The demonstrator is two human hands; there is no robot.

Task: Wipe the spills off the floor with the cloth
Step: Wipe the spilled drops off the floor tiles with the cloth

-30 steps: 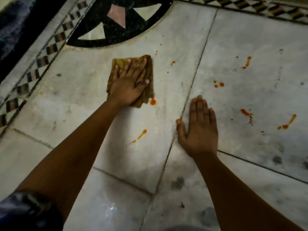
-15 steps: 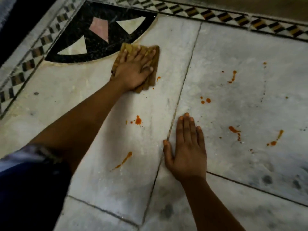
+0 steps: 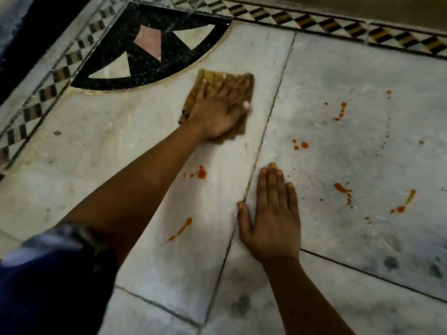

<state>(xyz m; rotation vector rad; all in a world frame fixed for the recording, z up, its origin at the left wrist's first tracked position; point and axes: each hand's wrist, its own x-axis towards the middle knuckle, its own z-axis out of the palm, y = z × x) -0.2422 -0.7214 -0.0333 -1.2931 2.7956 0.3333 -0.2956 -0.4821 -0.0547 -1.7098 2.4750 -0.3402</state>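
A folded, mustard-yellow cloth [image 3: 238, 84], soft and creased, is pressed flat against the pale marble floor [image 3: 145, 131] by the spread left hand [image 3: 217, 112], just below the curved black stone inlay [image 3: 154, 44] near the floor's far left corner. The right hand [image 3: 272, 218] is laid open, palm down and fingers straight, beside a dark joint between slabs. Orange-red spills [image 3: 202, 172] are scattered as drops and thin streaks between the arms and across the right-hand slab.
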